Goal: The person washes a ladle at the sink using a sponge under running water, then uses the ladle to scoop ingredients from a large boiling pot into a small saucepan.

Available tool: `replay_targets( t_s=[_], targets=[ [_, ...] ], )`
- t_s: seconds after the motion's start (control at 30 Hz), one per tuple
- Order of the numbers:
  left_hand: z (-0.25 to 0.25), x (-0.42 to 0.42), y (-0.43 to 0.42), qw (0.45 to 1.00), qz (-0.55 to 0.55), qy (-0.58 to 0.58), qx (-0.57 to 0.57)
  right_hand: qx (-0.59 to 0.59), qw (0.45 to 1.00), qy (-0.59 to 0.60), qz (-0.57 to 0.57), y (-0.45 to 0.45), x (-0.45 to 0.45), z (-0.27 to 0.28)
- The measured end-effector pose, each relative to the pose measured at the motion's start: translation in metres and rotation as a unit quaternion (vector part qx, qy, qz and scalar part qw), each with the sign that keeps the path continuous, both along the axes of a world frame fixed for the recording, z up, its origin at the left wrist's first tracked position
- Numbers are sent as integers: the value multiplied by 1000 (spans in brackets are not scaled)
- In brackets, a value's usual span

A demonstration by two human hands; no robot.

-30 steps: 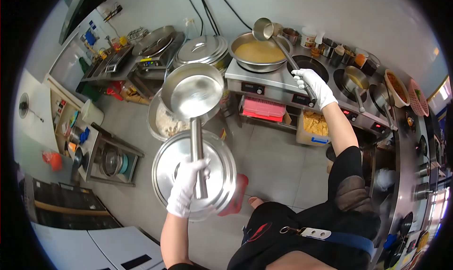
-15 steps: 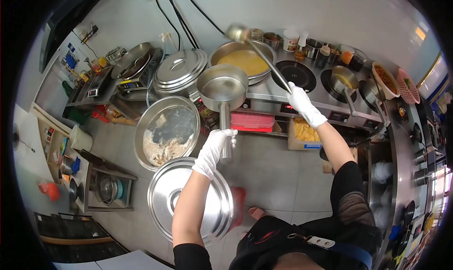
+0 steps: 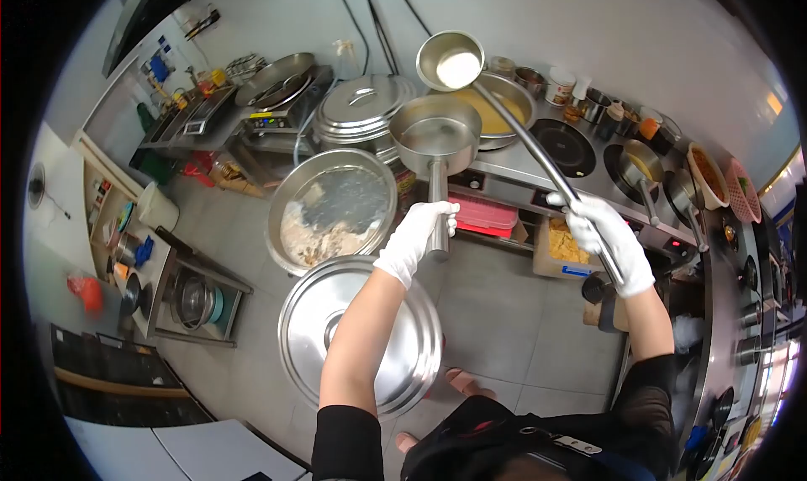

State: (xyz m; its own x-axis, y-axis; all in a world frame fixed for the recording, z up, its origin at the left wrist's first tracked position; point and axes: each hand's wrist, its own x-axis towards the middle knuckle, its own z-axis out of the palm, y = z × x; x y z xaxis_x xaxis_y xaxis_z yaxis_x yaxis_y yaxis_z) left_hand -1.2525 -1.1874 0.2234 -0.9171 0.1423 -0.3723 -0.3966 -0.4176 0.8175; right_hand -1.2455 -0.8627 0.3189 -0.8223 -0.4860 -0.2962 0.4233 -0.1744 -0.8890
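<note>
My left hand (image 3: 420, 239), in a white glove, is closed around the handle of a steel saucepan (image 3: 435, 149). The saucepan is held level in front of me and looks to have some clear liquid inside. In my right hand (image 3: 607, 241), also gloved, is the lower part of a ladle's long handle. The bowl of this ladle (image 3: 450, 60) is raised past the saucepan, with a bright patch inside; I cannot tell whether it holds liquid. Behind the saucepan, partly hidden by it and the ladle, stands a wide pot of yellow broth (image 3: 528, 103).
A large pot (image 3: 279, 220) of cloudy liquid with pale pieces stands left of the saucepan. Nearer me lies a big steel lid (image 3: 412, 355). A lidded pot (image 3: 361, 103) sits behind. Along the right counter are a black hob (image 3: 563, 145) and smaller saucepans (image 3: 643, 166).
My right hand has come down and back toward me, and the ladle bowl has shifted left of the broth pot and looks nearer. The whole view has swung, so the scene sits farther right.
</note>
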Motion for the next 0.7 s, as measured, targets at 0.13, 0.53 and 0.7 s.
replay_targets(
  t_s=[0.13,0.53,0.7],
  targets=[
    [17,69,-62,999,7,43,-5,36,996,-34,77,-58,84,24],
    [38,420,-350,987,133,-7,-85,34,970,-88,223,-354,318,32],
    [34,509,-463,971,202,-62,-115,23,940,-147,306,-475,361,31]
  ],
)
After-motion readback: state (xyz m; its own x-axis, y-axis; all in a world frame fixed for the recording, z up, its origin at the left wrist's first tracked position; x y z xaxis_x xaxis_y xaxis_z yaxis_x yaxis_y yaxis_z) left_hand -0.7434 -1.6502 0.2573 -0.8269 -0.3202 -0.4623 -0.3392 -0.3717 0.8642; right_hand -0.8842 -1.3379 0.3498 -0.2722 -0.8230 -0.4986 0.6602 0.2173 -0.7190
